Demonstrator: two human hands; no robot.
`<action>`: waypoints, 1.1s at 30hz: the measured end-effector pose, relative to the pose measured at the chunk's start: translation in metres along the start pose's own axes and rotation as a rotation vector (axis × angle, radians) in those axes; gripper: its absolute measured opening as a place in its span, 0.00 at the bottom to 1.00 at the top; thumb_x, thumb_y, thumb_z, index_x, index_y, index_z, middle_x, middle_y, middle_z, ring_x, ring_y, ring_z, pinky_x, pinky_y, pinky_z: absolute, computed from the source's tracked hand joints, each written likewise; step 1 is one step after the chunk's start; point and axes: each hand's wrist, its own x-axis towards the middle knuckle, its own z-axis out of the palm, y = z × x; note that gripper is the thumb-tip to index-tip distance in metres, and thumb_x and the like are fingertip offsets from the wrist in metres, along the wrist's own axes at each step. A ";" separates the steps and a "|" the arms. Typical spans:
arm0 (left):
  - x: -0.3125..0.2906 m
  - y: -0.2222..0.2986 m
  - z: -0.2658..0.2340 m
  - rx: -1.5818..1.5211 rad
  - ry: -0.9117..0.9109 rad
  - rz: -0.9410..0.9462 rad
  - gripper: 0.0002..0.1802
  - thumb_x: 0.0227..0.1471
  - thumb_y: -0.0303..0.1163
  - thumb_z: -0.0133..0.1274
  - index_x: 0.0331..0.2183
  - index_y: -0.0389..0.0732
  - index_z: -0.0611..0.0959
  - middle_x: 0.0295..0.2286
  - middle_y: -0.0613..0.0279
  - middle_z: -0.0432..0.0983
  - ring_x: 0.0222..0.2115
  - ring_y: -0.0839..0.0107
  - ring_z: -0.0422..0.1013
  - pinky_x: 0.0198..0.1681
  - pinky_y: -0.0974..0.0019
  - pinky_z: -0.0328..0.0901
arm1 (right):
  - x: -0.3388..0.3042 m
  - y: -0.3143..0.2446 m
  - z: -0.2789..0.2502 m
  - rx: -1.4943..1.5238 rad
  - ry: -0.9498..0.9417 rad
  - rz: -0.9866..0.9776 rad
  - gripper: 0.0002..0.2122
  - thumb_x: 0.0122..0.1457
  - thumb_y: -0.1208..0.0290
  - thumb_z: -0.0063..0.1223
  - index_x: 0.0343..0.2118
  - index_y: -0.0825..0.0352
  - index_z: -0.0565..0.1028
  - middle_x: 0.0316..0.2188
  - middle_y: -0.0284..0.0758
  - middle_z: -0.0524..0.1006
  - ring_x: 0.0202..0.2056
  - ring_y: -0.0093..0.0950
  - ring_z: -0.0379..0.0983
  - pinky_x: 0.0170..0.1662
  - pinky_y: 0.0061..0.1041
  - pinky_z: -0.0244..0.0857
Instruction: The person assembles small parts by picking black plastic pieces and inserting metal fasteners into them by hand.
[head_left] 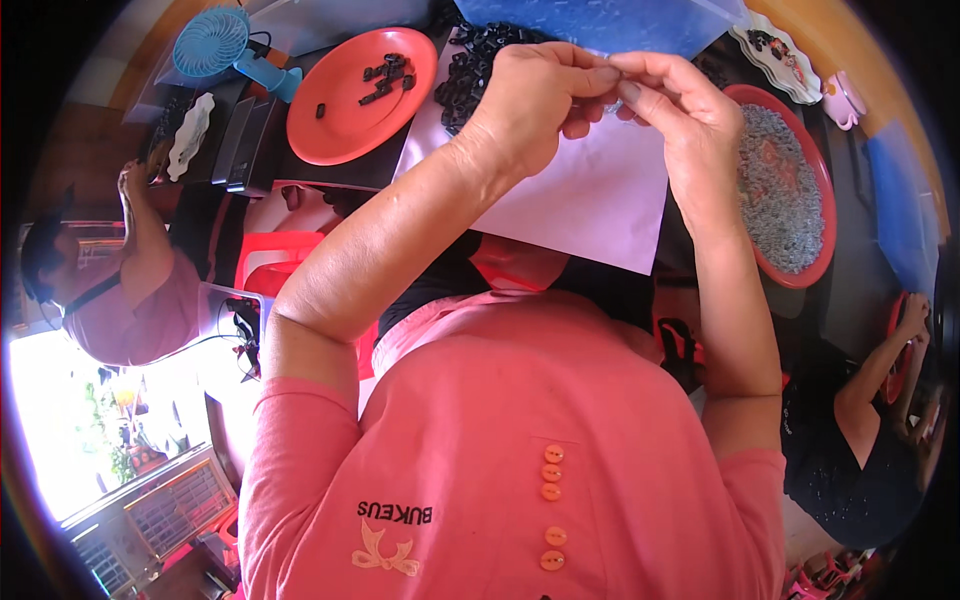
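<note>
My left hand (535, 105) and my right hand (695, 110) meet above a pale sheet (575, 200), fingertips pinched together. A small clear piece (624, 112) shows under the fingers of my right hand. Whatever lies between my left thumb and fingers is hidden. Just beyond my left wrist is a heap of small black pieces (462, 85). On the left, an orange-red plate (325, 130) carries several of the same black pieces. To the right of my right hand, another orange-red plate (818, 235) is filled with small clear pieces.
A blue translucent bin (620, 28) stands at the far side. Around the table are a blue fan (212, 42), a white scalloped dish (790, 75) with small pieces and a pink cup (843, 100). One person (130, 290) sits at left, another (850, 450) at right.
</note>
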 end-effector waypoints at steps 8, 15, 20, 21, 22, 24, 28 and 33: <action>0.000 0.007 -0.016 -0.212 0.041 0.114 0.06 0.51 0.23 0.58 0.32 0.33 0.79 0.23 0.60 0.75 0.19 0.74 0.70 0.19 0.73 0.61 | 0.018 -0.008 0.014 -0.027 -0.041 0.068 0.07 0.57 0.75 0.56 0.38 0.68 0.80 0.31 0.29 0.79 0.32 0.16 0.72 0.37 0.16 0.62; -0.006 0.009 -0.031 0.146 0.065 0.184 0.05 0.52 0.26 0.59 0.29 0.35 0.81 0.22 0.65 0.74 0.20 0.76 0.69 0.22 0.72 0.62 | 0.023 0.001 0.012 0.021 -0.103 0.064 0.06 0.55 0.76 0.57 0.35 0.68 0.78 0.28 0.28 0.78 0.30 0.17 0.72 0.35 0.16 0.61; 0.011 -0.019 -0.051 1.375 0.082 0.868 0.07 0.40 0.28 0.62 0.27 0.40 0.83 0.28 0.59 0.71 0.32 0.62 0.73 0.31 0.61 0.70 | 0.014 -0.001 0.009 0.036 -0.004 0.148 0.04 0.54 0.77 0.58 0.32 0.68 0.79 0.26 0.28 0.77 0.26 0.17 0.72 0.31 0.15 0.62; 0.015 -0.024 -0.050 1.376 0.085 0.866 0.07 0.40 0.28 0.62 0.27 0.40 0.83 0.28 0.59 0.71 0.32 0.62 0.73 0.31 0.61 0.70 | 0.014 -0.001 0.010 0.041 0.012 0.151 0.04 0.54 0.77 0.58 0.33 0.68 0.79 0.25 0.28 0.77 0.26 0.17 0.72 0.31 0.15 0.62; 0.018 -0.030 -0.049 1.497 0.061 0.843 0.07 0.39 0.29 0.62 0.27 0.40 0.82 0.29 0.59 0.71 0.34 0.61 0.72 0.31 0.60 0.70 | 0.013 0.000 0.010 0.042 0.009 0.151 0.04 0.54 0.77 0.58 0.33 0.68 0.79 0.25 0.28 0.77 0.26 0.17 0.72 0.31 0.15 0.62; 0.025 -0.032 -0.046 1.653 0.017 0.842 0.08 0.38 0.29 0.61 0.26 0.40 0.80 0.30 0.60 0.70 0.35 0.61 0.71 0.32 0.59 0.71 | 0.013 0.003 0.006 0.014 0.009 0.194 0.04 0.54 0.76 0.57 0.32 0.68 0.78 0.25 0.28 0.77 0.25 0.17 0.71 0.31 0.15 0.62; 0.028 -0.031 -0.046 1.673 0.019 0.908 0.06 0.40 0.28 0.60 0.27 0.41 0.81 0.29 0.59 0.71 0.34 0.60 0.72 0.32 0.60 0.71 | 0.013 0.006 0.001 -0.009 0.031 0.236 0.04 0.54 0.76 0.57 0.32 0.68 0.78 0.25 0.28 0.77 0.25 0.17 0.71 0.31 0.15 0.62; -0.005 -0.015 -0.032 0.630 0.031 0.445 0.05 0.51 0.25 0.58 0.32 0.35 0.82 0.26 0.63 0.76 0.25 0.77 0.71 0.24 0.72 0.64 | 0.005 0.002 0.015 -0.009 0.029 0.195 0.02 0.56 0.77 0.55 0.32 0.68 0.77 0.25 0.28 0.77 0.25 0.17 0.71 0.31 0.16 0.64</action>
